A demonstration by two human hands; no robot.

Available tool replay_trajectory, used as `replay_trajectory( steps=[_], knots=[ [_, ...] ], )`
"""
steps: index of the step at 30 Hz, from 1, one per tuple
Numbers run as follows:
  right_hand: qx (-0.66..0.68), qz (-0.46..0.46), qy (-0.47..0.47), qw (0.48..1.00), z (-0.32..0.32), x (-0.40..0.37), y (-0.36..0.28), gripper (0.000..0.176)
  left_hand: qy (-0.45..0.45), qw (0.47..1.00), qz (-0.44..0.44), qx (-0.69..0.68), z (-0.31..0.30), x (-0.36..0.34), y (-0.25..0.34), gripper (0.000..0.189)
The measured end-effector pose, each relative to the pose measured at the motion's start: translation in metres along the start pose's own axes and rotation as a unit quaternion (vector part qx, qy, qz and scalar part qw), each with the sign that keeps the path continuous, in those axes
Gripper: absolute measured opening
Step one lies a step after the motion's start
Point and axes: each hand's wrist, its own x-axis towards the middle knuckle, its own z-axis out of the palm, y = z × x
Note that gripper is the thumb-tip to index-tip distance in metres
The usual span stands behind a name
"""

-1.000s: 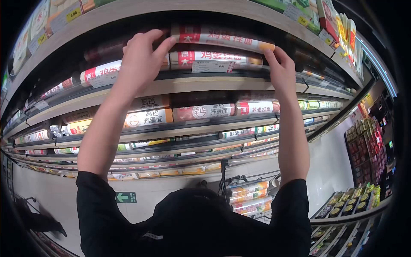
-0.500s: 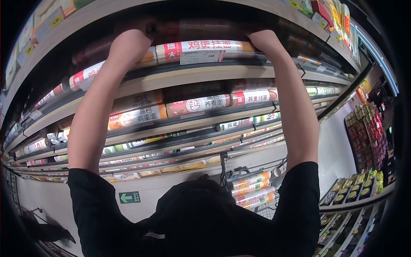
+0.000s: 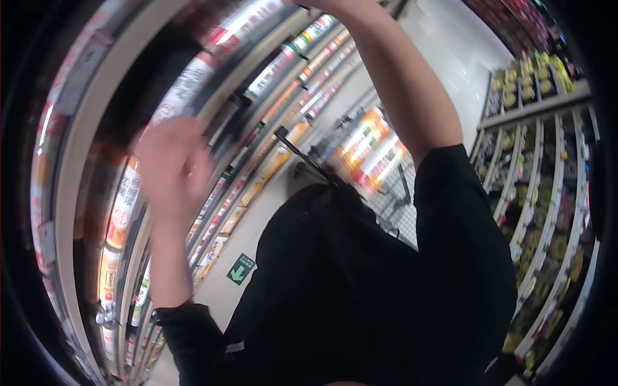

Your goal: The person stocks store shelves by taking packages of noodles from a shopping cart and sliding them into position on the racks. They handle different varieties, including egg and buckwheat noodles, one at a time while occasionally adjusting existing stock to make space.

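My left hand [image 3: 172, 161], smeared by motion, is raised in front of the shelves, its fingers looking partly curled. Right behind it in this view lies a wrapped noodle roll [image 3: 183, 90] with a white label, and below that another noodle roll [image 3: 122, 209] with an orange label. My right arm reaches up to the top edge of the view, where only a sliver of my right hand [image 3: 324, 4] shows; its fingers are cut off. Near it a red-and-white noodle roll [image 3: 241, 26] rests on the shelf.
A wire shopping cart [image 3: 402, 222] carrying several noodle packs [image 3: 370, 151] stands beside me. Lower shelves [image 3: 257, 145] hold more packs. On the right is another shelf unit [image 3: 537, 106] with yellow-and-black packages. A green floor sign [image 3: 241, 269] lies at lower left.
My view has swung round to the right and tilted. My left hand has left the upper shelf and dropped lower; my right hand has moved to the top edge of the view.
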Motion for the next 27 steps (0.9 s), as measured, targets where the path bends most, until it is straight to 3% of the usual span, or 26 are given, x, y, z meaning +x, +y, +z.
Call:
replay_trajectory(
  steps=[1,2,4,5,8,10,15,17,18,19,20,21,22,23,24,25,26,27],
  knots=[
    [-0.012,0.035,0.0,0.999,-0.016,-0.036,0.022,0.036,-0.065,0.989,-0.041,-0.127,0.042,-0.014,0.024,0.023],
    [-0.048,0.144,-0.08,0.985,-0.036,-0.067,0.036,0.034,-0.124,0.962,-0.077,-0.231,0.084,-0.035,0.039,0.022],
    [-0.081,0.292,-0.102,0.947,-0.051,-0.149,0.117,0.044,-0.232,0.903,-0.104,-0.346,0.166,-0.079,0.071,0.028],
    [-0.107,0.327,-0.1,0.934,-0.06,-0.196,0.152,0.045,-0.287,0.886,-0.063,-0.358,0.195,-0.094,0.085,0.034],
    [-0.242,0.469,-0.208,0.824,-0.095,-0.312,0.231,0.041,-0.39,0.842,0.023,-0.372,0.248,-0.107,0.13,0.053],
    [-0.3,0.558,-0.263,0.728,-0.107,-0.352,0.235,0.046,-0.43,0.831,0.065,-0.346,0.267,-0.106,0.149,0.064],
    [-0.301,0.568,-0.191,0.742,-0.1,-0.415,0.232,0.054,-0.479,0.842,0.119,-0.22,0.308,-0.116,0.178,0.085],
    [-0.306,0.53,-0.173,0.772,-0.097,-0.419,0.231,0.057,-0.471,0.84,0.132,-0.236,0.314,-0.116,0.178,0.081],
    [-0.294,0.53,-0.164,0.778,-0.098,-0.419,0.227,0.056,-0.433,0.847,0.123,-0.282,0.31,-0.12,0.174,0.066],
    [-0.332,0.481,-0.117,0.803,-0.096,-0.422,0.225,0.055,-0.415,0.854,0.103,-0.298,0.309,-0.126,0.172,0.067],
    [-0.31,0.5,-0.094,0.803,-0.099,-0.413,0.213,0.055,-0.455,0.846,0.055,-0.274,0.298,-0.123,0.172,0.066],
    [-0.293,0.485,-0.04,0.823,-0.101,-0.408,0.2,0.052,-0.401,0.85,0.02,-0.341,0.283,-0.124,0.164,0.066],
    [-0.246,0.525,0.011,0.815,-0.102,-0.406,0.195,0.048,-0.426,0.835,-0.009,-0.349,0.272,-0.125,0.154,0.058],
    [-0.197,0.531,0.057,0.822,-0.102,-0.388,0.163,0.044,-0.389,0.835,-0.037,-0.388,0.267,-0.137,0.145,0.057],
    [-0.165,0.509,0.082,0.841,-0.098,-0.38,0.147,0.04,-0.297,0.838,-0.063,-0.453,0.252,-0.139,0.135,0.054],
    [-0.08,0.529,0.11,0.838,-0.093,-0.396,0.161,0.034,-0.379,0.768,-0.145,-0.495,0.228,-0.132,0.123,0.052],
    [-0.001,0.548,0.117,0.828,-0.088,-0.394,0.15,0.031,-0.389,0.695,-0.243,-0.554,0.208,-0.133,0.116,0.05],
    [0.076,0.567,0.122,0.811,-0.081,-0.382,0.135,0.032,-0.316,0.603,-0.332,-0.653,0.201,-0.152,0.113,0.049]
  ],
)
